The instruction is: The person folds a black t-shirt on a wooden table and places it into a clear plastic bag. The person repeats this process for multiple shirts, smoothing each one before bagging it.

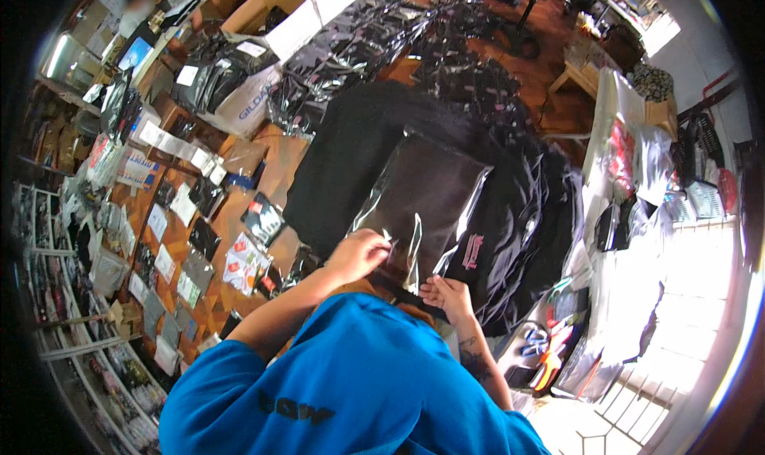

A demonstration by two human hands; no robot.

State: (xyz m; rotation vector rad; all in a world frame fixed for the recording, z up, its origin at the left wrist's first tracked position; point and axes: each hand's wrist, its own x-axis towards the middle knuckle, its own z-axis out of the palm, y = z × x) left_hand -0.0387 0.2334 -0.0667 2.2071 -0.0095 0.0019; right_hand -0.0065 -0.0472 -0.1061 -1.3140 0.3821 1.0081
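Note:
A clear plastic bag (439,183) lies flat before me over black fabric, its edges shining with glare. My left hand (360,255) has thumb and fingers pinched together at the bag's near left edge. At the near right corner, my right hand (447,296) grips the film between thumb and fingers. Whether anything dark is inside the bag or only shows through it, I cannot tell. Under and around it spreads a pile of black garments (340,156). One black garment to the right bears small pink lettering (472,252).
Black items in shiny plastic (346,42) cover the area beyond the pile. Open cardboard boxes (269,13) stand at the far left. Small packets (245,264) lie on the wooden floor (278,156) leftward. Orange-handled scissors (547,371) rest at lower right. A person (136,13) is at far left.

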